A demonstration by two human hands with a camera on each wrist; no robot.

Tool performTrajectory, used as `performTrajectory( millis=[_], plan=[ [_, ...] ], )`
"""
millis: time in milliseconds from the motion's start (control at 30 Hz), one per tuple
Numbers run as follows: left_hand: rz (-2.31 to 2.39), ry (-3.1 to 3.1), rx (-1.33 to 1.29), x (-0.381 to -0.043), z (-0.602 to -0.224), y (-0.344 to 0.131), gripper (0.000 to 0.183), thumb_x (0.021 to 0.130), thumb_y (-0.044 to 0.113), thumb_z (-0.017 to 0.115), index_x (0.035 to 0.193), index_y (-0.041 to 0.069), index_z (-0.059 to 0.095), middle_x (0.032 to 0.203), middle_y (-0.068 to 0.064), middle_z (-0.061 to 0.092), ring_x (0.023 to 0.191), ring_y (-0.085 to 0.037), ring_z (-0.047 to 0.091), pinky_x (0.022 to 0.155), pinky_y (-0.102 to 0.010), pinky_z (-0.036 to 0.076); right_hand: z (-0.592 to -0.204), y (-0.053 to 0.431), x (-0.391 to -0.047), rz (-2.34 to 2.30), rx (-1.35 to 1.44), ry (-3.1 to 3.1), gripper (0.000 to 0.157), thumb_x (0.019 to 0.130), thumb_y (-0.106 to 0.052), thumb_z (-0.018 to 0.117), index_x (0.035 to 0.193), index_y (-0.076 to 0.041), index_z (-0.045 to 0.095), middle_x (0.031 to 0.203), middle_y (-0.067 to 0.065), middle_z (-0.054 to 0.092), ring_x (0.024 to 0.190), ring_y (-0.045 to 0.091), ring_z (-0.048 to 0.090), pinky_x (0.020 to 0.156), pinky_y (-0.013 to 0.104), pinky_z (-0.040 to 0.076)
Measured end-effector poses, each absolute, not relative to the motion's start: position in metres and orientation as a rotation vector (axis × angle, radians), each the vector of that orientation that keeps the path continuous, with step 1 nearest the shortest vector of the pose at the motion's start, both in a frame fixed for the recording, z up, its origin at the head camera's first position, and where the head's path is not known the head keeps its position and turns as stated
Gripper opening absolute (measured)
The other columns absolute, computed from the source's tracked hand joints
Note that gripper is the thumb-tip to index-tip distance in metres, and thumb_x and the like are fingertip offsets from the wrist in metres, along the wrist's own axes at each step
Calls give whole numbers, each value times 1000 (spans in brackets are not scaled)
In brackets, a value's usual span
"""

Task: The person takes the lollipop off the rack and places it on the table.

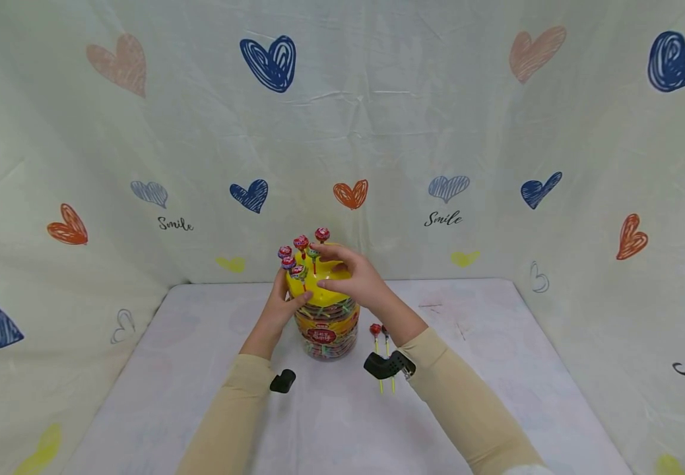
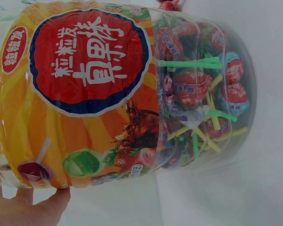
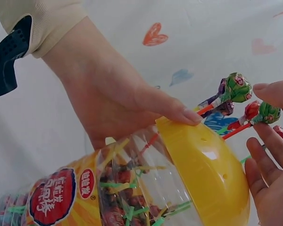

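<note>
A clear plastic jar (image 1: 327, 343) full of wrapped lollipops, with an orange label (image 2: 115, 136), stands upright under a domed yellow lid (image 3: 205, 174). Several lollipops stand with their sticks in the lid, among them one with a red wrapper (image 1: 322, 234). My left hand (image 1: 277, 309) holds the jar from the left, its thumb on the lid's edge. Around a green-wrapped lollipop (image 3: 270, 112) on the lid, my right hand (image 1: 354, 276) has its thumb and fingers spread apart. One fingertip is right at that candy's base, and a gap shows on its other side.
Two loose lollipops, one with a red head (image 1: 375, 328), lie on the white-covered table (image 1: 200, 343) to the jar's right, partly behind the right wrist's camera (image 1: 389, 365). A white curtain (image 1: 378, 132) printed with hearts hangs behind the table and along its sides.
</note>
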State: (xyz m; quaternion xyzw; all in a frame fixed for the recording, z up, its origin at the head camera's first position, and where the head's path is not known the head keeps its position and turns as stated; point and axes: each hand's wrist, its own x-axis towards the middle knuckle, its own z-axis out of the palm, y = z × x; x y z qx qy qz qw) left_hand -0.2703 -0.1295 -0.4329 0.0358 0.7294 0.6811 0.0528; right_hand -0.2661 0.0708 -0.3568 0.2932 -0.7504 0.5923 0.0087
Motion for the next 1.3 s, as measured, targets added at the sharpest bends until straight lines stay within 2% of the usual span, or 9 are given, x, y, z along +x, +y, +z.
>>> performTrajectory(
  millis=[200,400,633,900,1100,1300],
  plan=[
    [2069,2224,106,-271,-433,-130,92,90,40,69,157,31,7,163,-3,9,148,-27,0,114,-61,5,-355,70,-264,1886,911,-2303,59,87,1,69,142,-13,52,137,3,53,120,21,51,104,39,41],
    [2078,2230,120,-271,-433,-130,92,89,38,71,157,30,8,162,-4,10,148,-28,0,115,-60,6,-354,75,-258,2046,861,-2184,57,87,6,67,139,-8,52,135,7,55,122,23,53,105,39,42],
    [2071,2242,154,-270,-432,-131,90,93,33,67,158,25,4,163,-6,8,148,-26,0,116,-56,5,-362,74,-264,2062,842,-2237,43,88,9,65,130,3,57,130,16,58,121,29,55,103,36,44],
    [2071,2239,156,-269,-428,-127,89,94,31,65,157,28,3,163,-5,7,148,-27,1,116,-57,6,-368,83,-257,1977,789,-2235,33,88,6,66,121,3,62,119,13,64,111,27,60,97,35,49],
    [2068,2252,156,-271,-429,-127,89,92,32,68,157,27,7,162,-6,11,148,-27,4,116,-58,7,-394,91,-236,1987,814,-2306,28,87,3,68,115,3,65,107,15,67,98,24,62,86,32,53],
    [2087,2255,160,-271,-432,-127,90,92,30,69,157,27,7,162,-6,12,148,-28,4,115,-60,6,-440,84,-211,1993,996,-2574,27,87,0,70,114,2,67,101,18,67,86,17,62,76,27,55]
  ],
)
